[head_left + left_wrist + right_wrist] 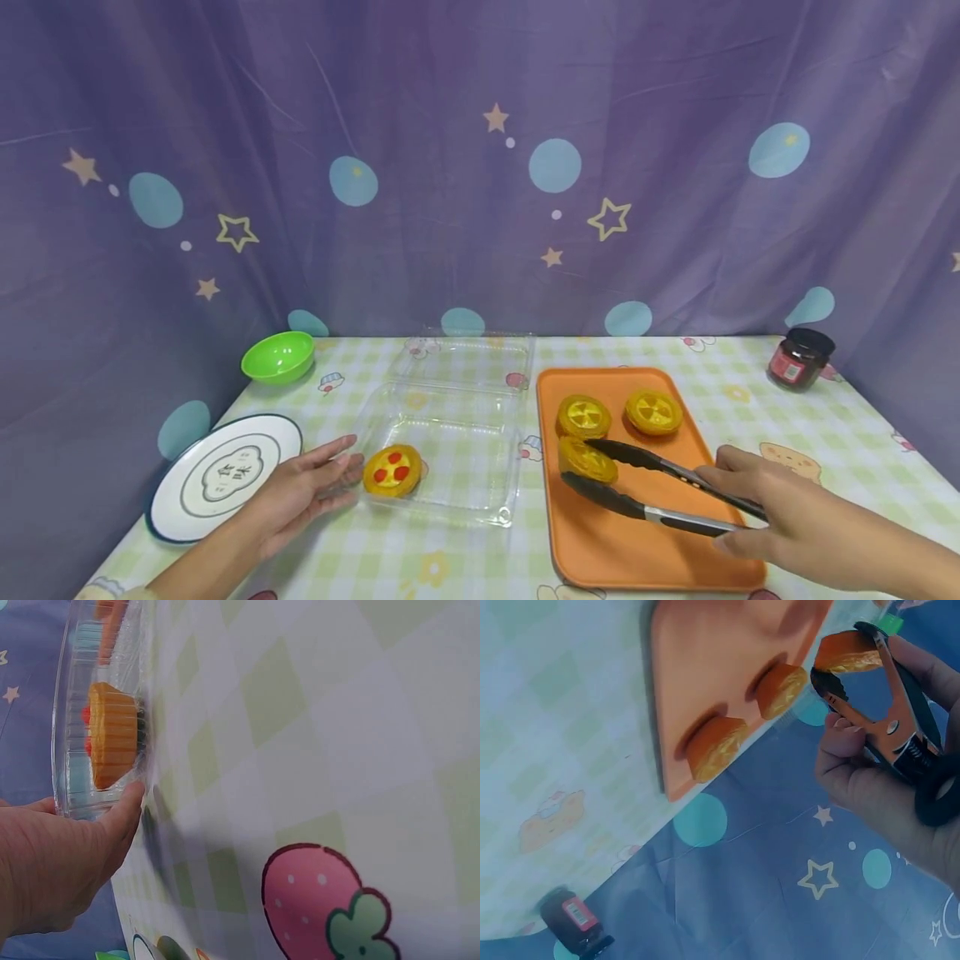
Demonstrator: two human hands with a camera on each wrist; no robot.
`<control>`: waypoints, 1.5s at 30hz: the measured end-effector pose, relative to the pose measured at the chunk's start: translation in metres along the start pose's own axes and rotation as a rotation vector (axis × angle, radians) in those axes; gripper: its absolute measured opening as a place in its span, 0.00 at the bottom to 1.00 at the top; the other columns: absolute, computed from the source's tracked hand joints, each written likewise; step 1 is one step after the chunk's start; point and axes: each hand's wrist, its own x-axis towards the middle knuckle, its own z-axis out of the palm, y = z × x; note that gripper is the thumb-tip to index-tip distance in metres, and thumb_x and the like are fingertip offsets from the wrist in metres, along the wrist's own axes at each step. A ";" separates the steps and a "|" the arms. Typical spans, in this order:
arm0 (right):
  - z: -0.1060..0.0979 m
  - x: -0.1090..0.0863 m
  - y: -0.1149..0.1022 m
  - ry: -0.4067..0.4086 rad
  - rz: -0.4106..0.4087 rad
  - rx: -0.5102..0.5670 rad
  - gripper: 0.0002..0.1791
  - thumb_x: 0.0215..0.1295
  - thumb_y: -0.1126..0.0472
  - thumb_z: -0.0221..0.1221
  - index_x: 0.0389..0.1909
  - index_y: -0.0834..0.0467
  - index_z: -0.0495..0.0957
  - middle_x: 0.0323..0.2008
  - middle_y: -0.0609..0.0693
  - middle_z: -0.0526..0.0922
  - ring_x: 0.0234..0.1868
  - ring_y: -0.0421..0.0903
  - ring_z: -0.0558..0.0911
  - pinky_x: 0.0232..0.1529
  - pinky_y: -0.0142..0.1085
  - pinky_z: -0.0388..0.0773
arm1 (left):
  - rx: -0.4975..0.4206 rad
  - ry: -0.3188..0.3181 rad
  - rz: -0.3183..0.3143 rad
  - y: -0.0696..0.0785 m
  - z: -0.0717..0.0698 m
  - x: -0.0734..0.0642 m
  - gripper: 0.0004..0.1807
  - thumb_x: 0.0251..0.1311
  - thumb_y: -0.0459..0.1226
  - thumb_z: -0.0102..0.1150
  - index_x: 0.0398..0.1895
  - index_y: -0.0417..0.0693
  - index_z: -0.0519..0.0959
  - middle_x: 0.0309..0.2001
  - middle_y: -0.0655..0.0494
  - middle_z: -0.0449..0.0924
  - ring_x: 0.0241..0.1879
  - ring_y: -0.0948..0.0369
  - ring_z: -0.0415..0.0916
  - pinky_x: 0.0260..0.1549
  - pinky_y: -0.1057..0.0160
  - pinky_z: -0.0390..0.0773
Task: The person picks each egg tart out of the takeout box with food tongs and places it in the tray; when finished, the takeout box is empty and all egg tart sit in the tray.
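Observation:
My right hand (780, 508) grips a pair of black-tipped tongs (637, 510). Between the tong tips is a yellow tart (588, 461), tilted, and in the right wrist view this tart (847, 652) appears raised off the orange tray (645, 533). Two more tarts sit on the tray, one at back left (583, 416) and one at back right (653, 412). My left hand (300, 492), fingers extended, is at the left side of a clear plastic box (465, 467) with its lid folded back. Inside the box's front left corner lies a tart with red spots (392, 471).
A white plate (176, 496) with a dark rim lies left of my left hand. Behind it stands a green bowl (278, 358). A dark jar (800, 359) with a red label is at the far right. A purple curtain (450, 208) hangs behind the checked tablecloth.

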 end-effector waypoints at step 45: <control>-0.012 0.067 -0.068 0.113 -0.232 -0.050 0.42 0.54 0.44 0.69 0.66 0.60 0.68 0.35 0.45 0.64 0.31 0.39 0.64 0.25 0.31 0.64 | -0.005 -0.006 0.000 0.000 -0.001 -0.001 0.32 0.75 0.40 0.43 0.75 0.36 0.48 0.70 0.29 0.51 0.68 0.41 0.56 0.59 0.51 0.73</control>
